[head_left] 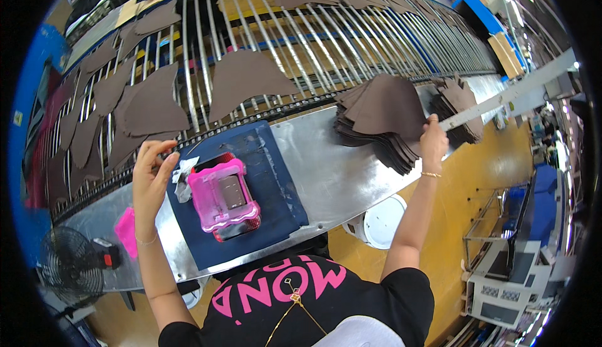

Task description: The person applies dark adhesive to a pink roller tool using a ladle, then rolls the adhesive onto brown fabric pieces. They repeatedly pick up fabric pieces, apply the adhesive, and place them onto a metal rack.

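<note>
Head view: the right hand (434, 143), fingers closed on the near edge of the stack of brown cut pieces (381, 118) on the counter (338, 171), has it straight ahead, while the left hand (150, 174) hovers spread, well apart beside the pink jig (224, 199).

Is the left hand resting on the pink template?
No. The left hand is raised beside the pink template, clear of it, near a brown piece on the rollers.
</note>
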Demonstrator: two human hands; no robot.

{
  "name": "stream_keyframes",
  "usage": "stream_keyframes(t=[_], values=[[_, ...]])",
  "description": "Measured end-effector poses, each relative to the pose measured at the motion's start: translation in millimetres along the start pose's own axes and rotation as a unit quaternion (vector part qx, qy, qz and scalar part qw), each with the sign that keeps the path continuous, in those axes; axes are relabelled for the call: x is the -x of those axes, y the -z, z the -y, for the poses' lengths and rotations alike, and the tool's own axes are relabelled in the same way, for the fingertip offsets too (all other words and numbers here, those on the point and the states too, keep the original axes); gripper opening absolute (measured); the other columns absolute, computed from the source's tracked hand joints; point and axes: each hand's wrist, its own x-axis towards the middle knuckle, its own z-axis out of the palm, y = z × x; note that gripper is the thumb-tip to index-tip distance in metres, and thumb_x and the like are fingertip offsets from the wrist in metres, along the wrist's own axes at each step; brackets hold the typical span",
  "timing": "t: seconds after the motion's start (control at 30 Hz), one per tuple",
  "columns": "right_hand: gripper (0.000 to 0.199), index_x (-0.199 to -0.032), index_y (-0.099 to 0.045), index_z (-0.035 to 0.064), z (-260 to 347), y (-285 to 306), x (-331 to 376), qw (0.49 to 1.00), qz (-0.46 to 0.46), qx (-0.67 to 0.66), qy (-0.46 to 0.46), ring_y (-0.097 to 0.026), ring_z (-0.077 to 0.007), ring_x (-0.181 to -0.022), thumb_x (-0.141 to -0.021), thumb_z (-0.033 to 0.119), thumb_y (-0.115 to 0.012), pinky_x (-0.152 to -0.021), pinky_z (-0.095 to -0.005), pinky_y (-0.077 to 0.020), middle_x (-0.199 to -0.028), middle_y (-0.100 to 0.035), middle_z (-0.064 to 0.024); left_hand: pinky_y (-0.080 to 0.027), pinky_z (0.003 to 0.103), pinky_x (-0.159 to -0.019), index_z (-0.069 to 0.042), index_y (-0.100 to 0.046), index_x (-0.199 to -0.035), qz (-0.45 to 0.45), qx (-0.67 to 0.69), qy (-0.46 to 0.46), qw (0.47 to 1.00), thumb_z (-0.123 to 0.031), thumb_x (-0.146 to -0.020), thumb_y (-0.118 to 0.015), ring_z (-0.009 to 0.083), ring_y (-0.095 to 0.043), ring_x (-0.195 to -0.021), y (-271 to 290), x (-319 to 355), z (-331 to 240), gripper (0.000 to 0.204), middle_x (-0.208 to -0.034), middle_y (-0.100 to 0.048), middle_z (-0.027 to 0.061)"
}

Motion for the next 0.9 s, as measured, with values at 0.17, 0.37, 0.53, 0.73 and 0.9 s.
stream_keyframes(t=[0.17, 0.37, 0.53, 0.73, 0.9], values=[[0.015, -0.107, -0.055, 0.0075, 70.7, 117.9, 21.5, 0.919, -0.088, -0.375, 0.085, -0.061, -0.0121, -0.056, -0.093, 0.012, -0.055, -0.046, -0.0267, -0.0515, -0.076, -0.061, -0.0114, -0.043, 0.019, -0.059, 0.0, -0.063, -0.108, 0.009, 0.024, 0.02, 0.999, -0.007, -0.084, -0.066, 0.0054, -0.051, -0.069, -4.1, -1.5, -16.2, 0.025, -0.1, -0.052, 0.003], [0.025, -0.108, -0.047, -0.0005, 173.2, 138.5, 82.6, 0.628, 0.001, -0.772, 0.101, -0.054, -0.0074, -0.072, -0.091, 0.01, -0.06, -0.053, -0.0193, -0.0541, -0.088, -0.056, -0.005, -0.052, 0.022, -0.064, -0.002, -0.052, -0.126, -0.053, 0.228, -0.022, 0.972, -0.012, -0.083, -0.069, 0.0142, -0.061, -0.088, -21.3, -3.9, -34.2, 0.047, -0.126, -0.045, 0.0125], [0.011, -0.091, -0.062, 0.0011, 249.2, 123.3, 137.2, 0.638, 0.069, -0.715, 0.279, -0.046, -0.0076, -0.062, -0.086, 0.009, -0.067, -0.056, -0.0222, -0.0429, -0.072, -0.06, -0.0036, -0.049, 0.021, -0.049, 0.003, -0.06, -0.101, -0.099, 0.159, 0.04, 0.981, -0.016, -0.091, -0.06, 0.013, -0.064, -0.063, 59.8, 30.3, -29.9, 0.021, -0.082, -0.064, 0.006], [0.026, -0.092, -0.067, 0.0054, 275.3, 98.4, 160.6, 0.623, 0.157, -0.625, 0.443, -0.053, -0.0183, -0.064, -0.066, 0.002, -0.071, -0.076, -0.0314, -0.0417, -0.078, -0.067, -0.0051, -0.05, 0.02, -0.051, 0.002, -0.062, -0.1, -0.171, 0.073, 0.035, 0.982, -0.008, -0.088, -0.062, 0.0125, -0.066, -0.065, 110.8, 78.6, -28.7, 0.016, -0.08, -0.065, 0.0048], [0.022, -0.091, -0.069, 0.0076, 272.5, 95.9, 165.4, 0.63, 0.142, -0.612, 0.456, -0.054, -0.0179, -0.065, -0.07, 0.002, -0.071, -0.082, -0.0338, -0.0363, -0.073, -0.067, -0.0038, -0.05, 0.02, -0.054, 0.004, -0.06, -0.097, -0.153, 0.057, 0.074, 0.984, -0.004, -0.088, -0.062, 0.0118, -0.065, -0.065, 104.4, 89.4, -22.1, 0.012, -0.079, -0.064, 0.005]])
